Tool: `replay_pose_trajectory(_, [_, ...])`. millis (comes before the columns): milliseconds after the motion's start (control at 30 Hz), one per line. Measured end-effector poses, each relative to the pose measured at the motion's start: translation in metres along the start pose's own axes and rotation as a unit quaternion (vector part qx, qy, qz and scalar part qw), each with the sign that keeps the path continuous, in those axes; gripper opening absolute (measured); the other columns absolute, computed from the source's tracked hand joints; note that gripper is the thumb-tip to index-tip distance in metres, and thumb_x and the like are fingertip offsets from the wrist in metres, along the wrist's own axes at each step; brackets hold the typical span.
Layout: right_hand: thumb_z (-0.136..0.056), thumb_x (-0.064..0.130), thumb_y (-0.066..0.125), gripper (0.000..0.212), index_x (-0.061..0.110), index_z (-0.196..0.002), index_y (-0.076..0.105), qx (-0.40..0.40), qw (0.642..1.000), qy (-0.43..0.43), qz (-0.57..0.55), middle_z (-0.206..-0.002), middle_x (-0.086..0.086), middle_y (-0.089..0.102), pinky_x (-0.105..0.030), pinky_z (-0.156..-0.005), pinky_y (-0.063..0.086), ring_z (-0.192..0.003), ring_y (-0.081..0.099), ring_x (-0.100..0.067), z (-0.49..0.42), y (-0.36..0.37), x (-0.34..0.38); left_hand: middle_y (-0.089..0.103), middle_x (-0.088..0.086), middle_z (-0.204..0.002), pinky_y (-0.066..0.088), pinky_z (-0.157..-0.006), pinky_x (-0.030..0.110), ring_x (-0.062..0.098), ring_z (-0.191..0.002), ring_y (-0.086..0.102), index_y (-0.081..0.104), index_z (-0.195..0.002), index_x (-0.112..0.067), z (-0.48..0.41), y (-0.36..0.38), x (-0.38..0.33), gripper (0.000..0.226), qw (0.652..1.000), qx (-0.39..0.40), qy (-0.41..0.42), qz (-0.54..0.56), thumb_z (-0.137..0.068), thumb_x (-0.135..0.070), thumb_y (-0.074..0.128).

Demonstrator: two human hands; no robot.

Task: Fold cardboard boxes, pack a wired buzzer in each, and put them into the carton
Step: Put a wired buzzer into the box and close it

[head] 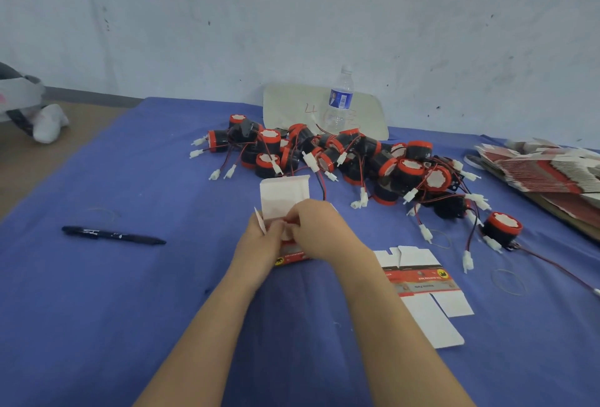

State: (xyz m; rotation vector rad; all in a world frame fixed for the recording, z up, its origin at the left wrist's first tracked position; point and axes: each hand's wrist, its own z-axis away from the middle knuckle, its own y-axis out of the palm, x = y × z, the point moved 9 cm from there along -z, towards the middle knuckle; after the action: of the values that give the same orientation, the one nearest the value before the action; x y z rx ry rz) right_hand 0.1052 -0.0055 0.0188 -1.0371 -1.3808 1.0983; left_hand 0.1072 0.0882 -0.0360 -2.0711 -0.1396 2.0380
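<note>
- Broadly, the table (pixel 130 309), under a blue cloth, has open room to the left and near the body; its right edge is crowded by a stack of flat boxes (pixel 545 169)
- Beyond the hands, the heap of buzzers (pixel 341 153) lies with wires tangled; each looks small, hard and light, best lifted by its round body, since a pulled wire would likely drag its neighbours
- The box (pixel 285 194) is at the centre, just before the heap, half formed, its white lid flap upright; it is thin card, light and easily creased, so hold it by the side walls
- A spare blank (pixel 418 280) lies flat beside the right forearm
- The left hand (pixel 259 241) grips the box's side with curled fingers; the right hand (pixel 319 231) pinches at its open end
- The pen (pixel 113 235) lies well apart at the left
</note>
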Motion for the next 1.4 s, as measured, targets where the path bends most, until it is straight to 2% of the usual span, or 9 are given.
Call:
replay_pose_trajectory(100, [-0.093,0.006,0.043,0.030,0.009,-0.111,0.067,-0.085,0.992,-0.003,-0.094,-0.111,-0.007,0.067,-0.035,-0.081,0.051,-0.098,0.060,-0.024,0.011,-0.017,-0.003,0.067,0.003,-0.097,0.050,-0.083,0.036,0.026,-0.096,0.061,0.060,-0.107,-0.012,0.001,0.004,-0.001,0.028,0.997,-0.022,0.018,-0.071,-0.091,-0.031,0.047])
replay_pose_trajectory(233, [-0.096,0.017,0.052,0.032,0.015,-0.127,0.058,-0.333,0.911,0.034,-0.239,-0.121,-0.005,0.058,-0.030,-0.086,0.044,-0.108,0.055,-0.022,0.031,-0.076,-0.034,0.064,-0.005,-0.102,0.050,-0.086,0.037,0.018,-0.099,0.060,0.055,-0.111,-0.019,0.002,-0.001,0.001,0.023,0.996,-0.051,0.014,-0.065,-0.090,-0.029,0.056])
replay_pose_trajectory(300, [-0.097,0.026,0.052,0.041,0.013,-0.136,0.047,-0.285,0.929,0.076,-0.222,-0.122,-0.008,0.058,-0.037,-0.090,0.046,-0.109,0.054,-0.025,0.018,-0.076,-0.048,0.064,-0.004,-0.104,0.051,-0.086,0.036,0.018,-0.099,0.060,0.055,-0.112,-0.020,0.002,-0.001,0.002,0.025,0.996,-0.051,0.009,-0.067,-0.090,-0.030,0.057])
replay_pose_trajectory(433, [-0.098,0.018,0.051,0.040,0.014,-0.138,0.045,-0.176,0.950,0.055,-0.251,-0.077,-0.003,0.061,-0.030,-0.063,0.048,-0.063,0.055,-0.013,0.003,-0.059,-0.045,0.065,-0.003,-0.106,0.052,-0.088,0.041,0.019,-0.099,0.061,0.055,-0.113,-0.019,0.003,0.000,0.002,0.027,0.996,-0.051,0.001,-0.077,-0.090,-0.033,0.057])
replay_pose_trajectory(667, [-0.091,-0.001,0.054,0.054,0.009,-0.142,0.040,-0.087,0.826,0.124,-0.543,-0.072,-0.010,0.065,-0.028,-0.065,0.060,-0.056,0.064,-0.012,0.007,-0.021,-0.042,0.066,-0.002,-0.106,0.052,-0.088,0.043,0.020,-0.099,0.062,0.055,-0.112,-0.019,0.005,-0.001,-0.002,0.026,0.996,-0.057,0.007,-0.075,-0.089,-0.030,0.058])
replay_pose_trajectory(833, [-0.089,0.009,0.060,0.029,-0.006,-0.113,0.059,-0.164,0.908,0.160,-0.352,-0.094,-0.021,0.070,-0.039,-0.079,0.053,-0.091,0.064,-0.036,0.016,-0.023,-0.059,0.066,-0.003,-0.106,0.050,-0.090,0.042,0.020,-0.101,0.061,0.056,-0.111,-0.020,0.005,-0.001,-0.001,0.024,0.996,-0.062,0.001,-0.062,-0.089,-0.029,0.058])
replay_pose_trajectory(1000, [-0.094,0.020,0.052,0.021,0.012,-0.100,0.070,-0.204,0.963,0.142,-0.102,-0.097,-0.005,0.054,-0.028,-0.067,0.036,-0.090,0.044,-0.023,0.022,-0.027,-0.052,0.066,-0.003,-0.108,0.050,-0.092,0.042,0.020,-0.102,0.061,0.055,-0.110,-0.022,0.008,0.001,-0.004,0.023,0.996,-0.065,0.008,-0.068,-0.090,-0.031,0.059])
replay_pose_trajectory(1200, [-0.097,0.023,0.045,0.028,0.009,-0.074,0.054,-0.192,0.970,0.143,-0.030,-0.082,-0.005,0.047,-0.029,-0.054,0.028,-0.078,0.045,-0.026,0.014,-0.031,-0.048,0.065,0.000,-0.108,0.049,-0.092,0.045,0.022,-0.101,0.061,0.052,-0.112,-0.019,0.009,0.002,-0.007,0.024,0.994,-0.071,0.020,-0.079,-0.091,-0.030,0.057])
replay_pose_trajectory(1400, [-0.093,0.014,0.052,0.019,0.010,-0.110,0.044,-0.188,0.968,0.152,-0.074,-0.070,0.000,0.046,-0.031,-0.051,0.032,-0.060,0.043,-0.019,0.014,-0.027,-0.043,0.062,-0.015,-0.088,0.053,-0.083,0.036,0.011,-0.088,0.063,0.048,-0.090,-0.030,0.016,0.004,-0.009,0.043,0.995,-0.100,0.011,-0.010,-0.074,-0.069,0.060])
